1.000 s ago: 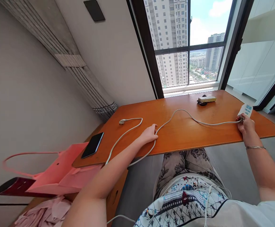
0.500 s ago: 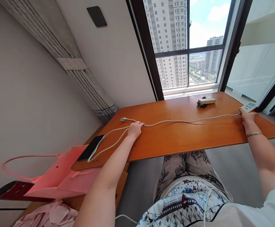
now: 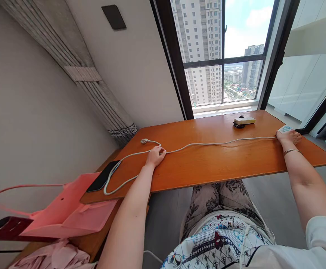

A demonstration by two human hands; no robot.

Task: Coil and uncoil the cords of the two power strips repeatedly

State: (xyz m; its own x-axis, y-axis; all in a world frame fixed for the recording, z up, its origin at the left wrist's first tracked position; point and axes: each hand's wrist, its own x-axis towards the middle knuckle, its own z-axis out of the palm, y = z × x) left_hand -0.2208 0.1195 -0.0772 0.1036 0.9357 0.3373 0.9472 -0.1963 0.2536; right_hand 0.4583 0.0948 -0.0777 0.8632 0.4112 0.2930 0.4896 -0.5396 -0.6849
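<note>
The white cord (image 3: 219, 143), curved a second ago, now runs nearly straight across mid-frame, its slack there taken up, from the pinching left hand (image 3: 155, 155) to the white power strip (image 3: 285, 129) gripped at right by the right hand (image 3: 289, 137). The orange-brown table (image 3: 207, 164) lies below the upper-right window (image 3: 235, 59).

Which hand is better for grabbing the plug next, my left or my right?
Probably your left hand: it holds the white cable close to the plug. Your right hand is far across the table, on the white power strip.
</note>
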